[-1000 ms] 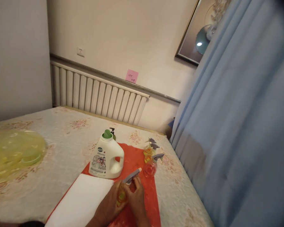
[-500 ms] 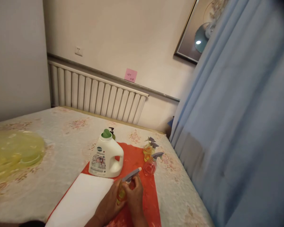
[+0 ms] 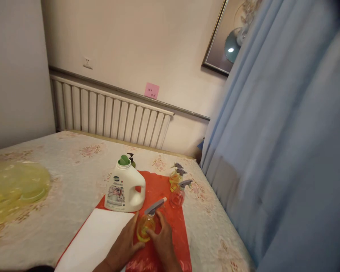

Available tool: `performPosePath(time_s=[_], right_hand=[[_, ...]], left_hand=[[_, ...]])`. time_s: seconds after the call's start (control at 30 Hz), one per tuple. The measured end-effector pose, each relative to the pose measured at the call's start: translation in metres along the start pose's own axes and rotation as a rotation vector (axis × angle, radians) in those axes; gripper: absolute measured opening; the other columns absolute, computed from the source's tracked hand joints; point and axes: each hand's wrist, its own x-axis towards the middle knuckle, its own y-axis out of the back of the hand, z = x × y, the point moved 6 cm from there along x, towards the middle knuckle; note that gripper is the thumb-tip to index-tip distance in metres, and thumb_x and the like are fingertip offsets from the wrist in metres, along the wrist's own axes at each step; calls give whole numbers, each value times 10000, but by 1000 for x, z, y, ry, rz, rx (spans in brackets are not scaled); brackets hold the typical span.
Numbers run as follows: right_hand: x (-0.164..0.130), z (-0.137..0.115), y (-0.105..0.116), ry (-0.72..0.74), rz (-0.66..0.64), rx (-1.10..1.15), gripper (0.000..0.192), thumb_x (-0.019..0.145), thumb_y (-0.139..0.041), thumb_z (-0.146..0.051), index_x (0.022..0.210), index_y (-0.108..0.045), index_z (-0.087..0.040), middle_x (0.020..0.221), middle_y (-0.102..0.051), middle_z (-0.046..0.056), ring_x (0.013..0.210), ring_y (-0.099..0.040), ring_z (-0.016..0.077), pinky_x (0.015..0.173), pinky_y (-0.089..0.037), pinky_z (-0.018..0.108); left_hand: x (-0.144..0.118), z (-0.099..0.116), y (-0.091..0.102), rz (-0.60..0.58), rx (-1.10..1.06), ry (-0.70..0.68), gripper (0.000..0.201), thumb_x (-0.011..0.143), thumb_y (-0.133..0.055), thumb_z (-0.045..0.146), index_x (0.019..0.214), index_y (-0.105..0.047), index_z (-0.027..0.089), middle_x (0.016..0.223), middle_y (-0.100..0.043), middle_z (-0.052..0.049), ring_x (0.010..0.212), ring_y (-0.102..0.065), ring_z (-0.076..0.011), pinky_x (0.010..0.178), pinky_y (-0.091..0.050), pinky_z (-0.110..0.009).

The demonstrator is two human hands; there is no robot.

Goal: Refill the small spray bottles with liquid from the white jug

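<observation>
A small clear spray bottle (image 3: 143, 229) with yellow liquid and a grey trigger head stands between my hands, its nozzle pointing up and right. My right hand (image 3: 164, 238) grips its right side, thumb across the front and fingers partly hidden behind. On the other side my left hand (image 3: 124, 238) is spread close to the bottle, thumb and fingers apart; whether it touches is unclear. Just beyond is a white detergent jug (image 3: 127, 190) with a green piece in its mouth. A pink spray bottle (image 3: 176, 197) and yellow spray bottles (image 3: 174, 180) stand to the right.
A red sheet (image 3: 151, 185) lies under the bottles, with a white sheet (image 3: 98, 236) on its left part. Behind the jug shows a dark pump top (image 3: 130, 155). A yellow translucent object (image 3: 19, 185) lies at left. A blue curtain (image 3: 272, 151) borders the right side.
My fingers have come away from the trigger head and neck of the yellow spray bottle. The left hand has spread off it, while the right thumb is now lower on its body.
</observation>
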Motion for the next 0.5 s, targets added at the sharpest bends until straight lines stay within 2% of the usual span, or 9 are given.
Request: performPosePath(time_s=[0.13, 0.2, 0.33, 0.5], right_hand=[[-10, 12, -6, -53, -61, -33, 718, 565, -722, -93, 1273, -608, -141, 1286, -648, 135, 1209, -589, 315, 1071, -436, 433], [-14, 13, -11, -60, -86, -41, 765, 564, -717, -96, 1313, -567, -141, 1320, -623, 134, 1230, -573, 305, 1080, -426, 419], [-16, 12, -21, -46, -91, -60, 786, 578, -711, -124, 1342, -525, -159, 1333, -609, 122, 1231, -571, 298, 1062, -444, 398], [-15, 12, -26, -56, -71, -106, 778, 564, -732, -143, 1319, -540, -154, 1303, -627, 140, 1203, -592, 323, 1008, -486, 382]], left_hand=[[-12, -31, 26, 75, 227, -17, 513, 888, -538, 356, 1378, -456, 226, 1420, -542, -126, 1303, -516, -288, 1077, -460, -477], [-13, -45, 41, 97, 354, 11, 397, 892, -500, 340, 1254, -579, 196, 1334, -610, -130, 1232, -576, -281, 1051, -483, -464], [-9, -62, 64, 104, 471, 43, 355, 887, -477, 322, 1147, -642, 145, 1243, -646, -161, 1175, -597, -296, 1038, -479, -465], [-11, -67, 69, 96, 513, 53, 342, 891, -468, 312, 1108, -659, 131, 1201, -665, -170, 1140, -603, -316, 1010, -472, -498]])
